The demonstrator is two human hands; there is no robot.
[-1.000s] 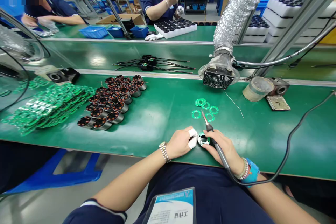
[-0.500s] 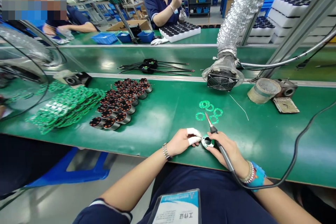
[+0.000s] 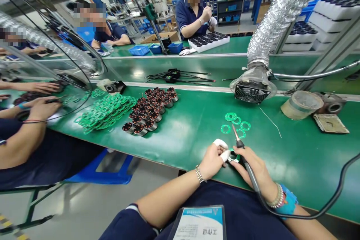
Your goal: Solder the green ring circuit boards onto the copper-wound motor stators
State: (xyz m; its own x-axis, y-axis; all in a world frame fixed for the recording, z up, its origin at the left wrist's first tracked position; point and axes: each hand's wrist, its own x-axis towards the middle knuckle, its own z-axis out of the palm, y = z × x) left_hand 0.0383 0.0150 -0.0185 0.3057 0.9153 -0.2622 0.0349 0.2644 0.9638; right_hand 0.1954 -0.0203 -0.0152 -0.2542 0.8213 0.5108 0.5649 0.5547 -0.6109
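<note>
My left hand (image 3: 215,159), with white finger covers on thumb and index finger, is closed in a pinch at the left edge of a small ring-shaped circuit board (image 3: 234,156). My right hand (image 3: 257,168) holds a soldering iron (image 3: 249,168) lying across it, tip pointing away from me. Its thumb and index finger also touch the board's right side. Fingers partly cover the ring, so what lies beneath it cannot be made out. Just beyond the iron's tip, several loose green ring boards (image 3: 225,129) lie on the green table (image 3: 182,142).
Several copper-wound motor stators (image 3: 150,124) stand in rows left of centre, beside stacked green boards (image 3: 105,114). A fume fan (image 3: 251,93), a solder wire (image 3: 270,122), a round tub (image 3: 302,104) and a sponge tray (image 3: 331,123) are around. The iron's cable (image 3: 334,197) loops right. Co-workers sit left and opposite.
The view has swung left, so the scene sits further right and a co-worker's arms show at the left. Both hands keep their hold on the board and iron.
</note>
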